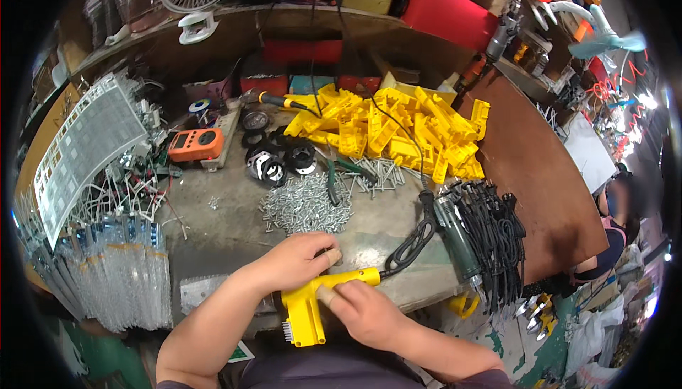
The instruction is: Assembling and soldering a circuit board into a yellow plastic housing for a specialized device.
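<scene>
A yellow plastic tool housing (305, 316), T-shaped, lies at the near edge of the bench. Metal pins stick out at its lower left, and a black cord (410, 248) leaves its right end. Around its right side my right hand (366, 312) is closed, thumb pressed on the body. My left hand (302, 259) is just beyond the housing's upper edge with fingers curled together; whatever they hold, if anything, is hidden. Beyond that hand lies a heap of silver screws (302, 204), with green-handled pliers (332, 183) on it.
Yellow housing shells (398, 130) are piled at the back. Black cords (494, 240) and a dark green electric screwdriver (457, 236) lie right. At left are an orange multimeter (196, 144), black rings (273, 165) and plastic-wrapped strips (121, 268). Another person (614, 225) is far right.
</scene>
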Demonstrator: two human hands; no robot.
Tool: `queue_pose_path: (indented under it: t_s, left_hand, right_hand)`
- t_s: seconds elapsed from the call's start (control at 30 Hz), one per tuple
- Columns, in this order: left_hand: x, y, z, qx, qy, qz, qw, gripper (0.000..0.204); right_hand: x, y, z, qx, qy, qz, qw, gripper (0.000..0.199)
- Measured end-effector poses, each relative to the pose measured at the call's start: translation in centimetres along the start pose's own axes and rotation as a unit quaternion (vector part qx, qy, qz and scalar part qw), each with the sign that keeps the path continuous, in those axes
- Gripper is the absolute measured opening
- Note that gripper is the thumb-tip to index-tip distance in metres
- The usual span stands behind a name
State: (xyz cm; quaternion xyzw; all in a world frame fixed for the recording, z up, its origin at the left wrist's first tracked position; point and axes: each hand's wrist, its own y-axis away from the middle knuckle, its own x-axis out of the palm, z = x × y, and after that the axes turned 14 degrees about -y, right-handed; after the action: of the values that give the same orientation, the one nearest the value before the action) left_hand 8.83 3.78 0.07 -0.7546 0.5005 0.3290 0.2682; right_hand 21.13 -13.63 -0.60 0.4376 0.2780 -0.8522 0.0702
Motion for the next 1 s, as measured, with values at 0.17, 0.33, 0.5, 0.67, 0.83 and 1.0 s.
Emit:
queue_pose_path:
  t_s: [0.17,0.33,0.5,0.67,0.83,1.0]
  left_hand:
    - [0.3,0.1,0.1,-0.042,0.030,0.017,0.999,0.022]
    - [-2.0,2.3,-2.2,-0.017,-0.093,-0.024,0.995,0.031]
    - [-3.2,8.5,-5.7,0.128,-0.261,0.063,0.955,0.063]
    - [-1.5,8.9,-3.7,0.124,-0.310,0.077,0.940,0.071]
    - [-0.8,8.1,-2.3,0.163,-0.263,0.029,0.950,0.064]
    - [-0.5,8.1,-2.3,0.146,-0.266,0.024,0.953,0.061]
  right_hand:
    - [1.5,-1.2,1.6,-0.001,0.009,-0.004,1.000,0.047]
    - [-3.2,1.3,-0.6,0.078,0.109,-0.098,0.986,0.039]
    - [-10.1,8.6,-7.0,0.396,0.265,-0.132,0.869,0.059]
    - [-10.4,10.0,-7.8,0.453,0.222,-0.103,0.857,0.069]
    - [-10.9,9.3,-7.6,0.318,-0.076,-0.469,0.821,0.058]
    - [-9.2,0.4,-1.7,0.077,-0.461,-0.509,0.723,0.036]
